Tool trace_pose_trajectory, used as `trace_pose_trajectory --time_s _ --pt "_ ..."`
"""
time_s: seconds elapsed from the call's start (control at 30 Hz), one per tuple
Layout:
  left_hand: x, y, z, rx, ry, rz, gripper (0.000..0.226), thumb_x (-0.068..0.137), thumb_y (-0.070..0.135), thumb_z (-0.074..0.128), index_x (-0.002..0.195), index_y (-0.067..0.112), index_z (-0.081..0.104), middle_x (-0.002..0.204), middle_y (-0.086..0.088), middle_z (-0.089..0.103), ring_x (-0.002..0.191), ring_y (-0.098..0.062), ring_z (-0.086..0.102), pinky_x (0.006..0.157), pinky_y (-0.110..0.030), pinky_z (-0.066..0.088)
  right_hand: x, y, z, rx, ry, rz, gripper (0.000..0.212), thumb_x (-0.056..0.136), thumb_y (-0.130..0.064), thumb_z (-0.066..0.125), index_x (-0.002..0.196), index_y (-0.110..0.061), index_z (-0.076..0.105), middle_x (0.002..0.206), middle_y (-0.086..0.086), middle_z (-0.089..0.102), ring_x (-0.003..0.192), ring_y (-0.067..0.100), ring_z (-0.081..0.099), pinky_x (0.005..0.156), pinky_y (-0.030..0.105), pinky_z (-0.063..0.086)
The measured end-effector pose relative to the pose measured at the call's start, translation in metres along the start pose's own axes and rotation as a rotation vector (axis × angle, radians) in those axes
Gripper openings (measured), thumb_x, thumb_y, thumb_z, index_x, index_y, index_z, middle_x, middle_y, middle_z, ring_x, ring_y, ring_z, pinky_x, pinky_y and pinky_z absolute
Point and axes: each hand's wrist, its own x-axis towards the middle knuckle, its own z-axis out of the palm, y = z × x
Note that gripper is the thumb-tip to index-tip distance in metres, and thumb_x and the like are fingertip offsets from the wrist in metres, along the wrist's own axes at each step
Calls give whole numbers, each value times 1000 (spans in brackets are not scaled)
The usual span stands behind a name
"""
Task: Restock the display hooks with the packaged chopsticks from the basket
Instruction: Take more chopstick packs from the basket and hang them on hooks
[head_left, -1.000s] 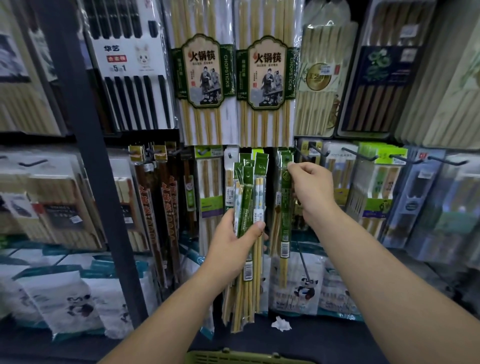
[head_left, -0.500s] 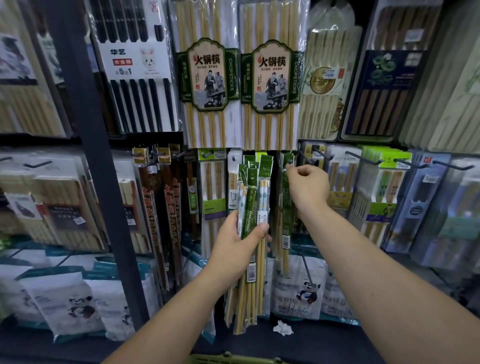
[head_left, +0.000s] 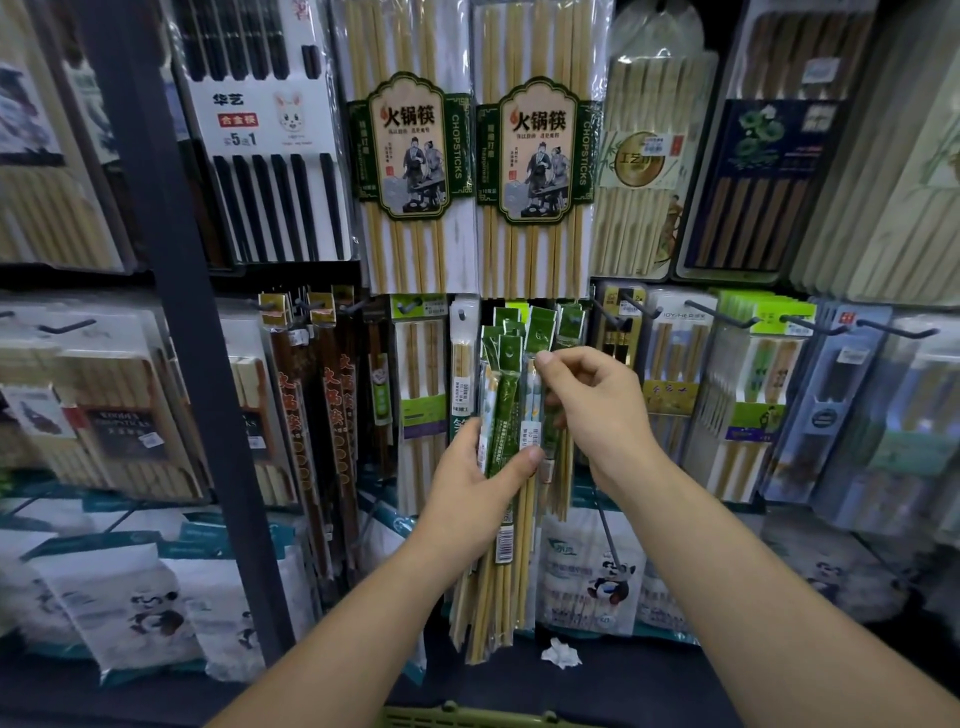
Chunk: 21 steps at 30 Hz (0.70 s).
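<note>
Packaged chopsticks (head_left: 506, 431) are being gripped by the left hand (head_left: 470, 486) while the right hand (head_left: 592, 400) is pinching one pack's green header (head_left: 540, 332).

Both bare forearms are being stretched up and forward, pretty much side by side. The left hand (head_left: 467, 478) is being wrapped round the chopstick packs (head_left: 506, 415), thumb across the front. The right hand (head_left: 592, 410) is being held slightly higher, fingertips pinched on one pack's top.
</note>
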Motion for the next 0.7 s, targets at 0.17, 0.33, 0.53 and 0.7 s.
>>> trace_pose_trajectory --time_s 0.17,0.33,0.53,0.7 --pt "-2 -3 1 -5 11 8 34 94 32 74 125 36 59 116 24 72 107 5 67 81 -8 51 3 -1 -2 77 18 47 6 96 -18 69 99 -21 72 79 0 67 65 4 63 55 23 52" --pt "-4 -5 1 8 30 -11 31 94 37 72 123 40 59 115 26 71 106 7 66 82 -9 51 6 2 -2 123 49 107 10 97 -18 67 92 -15 75 72 -6 70 62 2 65 55 22 52" --pt "-3 -5 -2 31 92 -67 66 98 36 68 154 27 33 89 52 61 89 34 51 80 5 40 24 -1 -6 131 192 149 16 99 -25 65 90 -17 75 64 -7 59 58 4 53 57 18 50" --pt "-3 -6 -7 -80 73 -120 78 98 31 68 159 12 23 88 1 78 88 -6 73 69 -6 49 36 -2 -3 92 260 121 33 99 -22 63 90 9 66 66 -3 53 63 7 48 78 26 48"
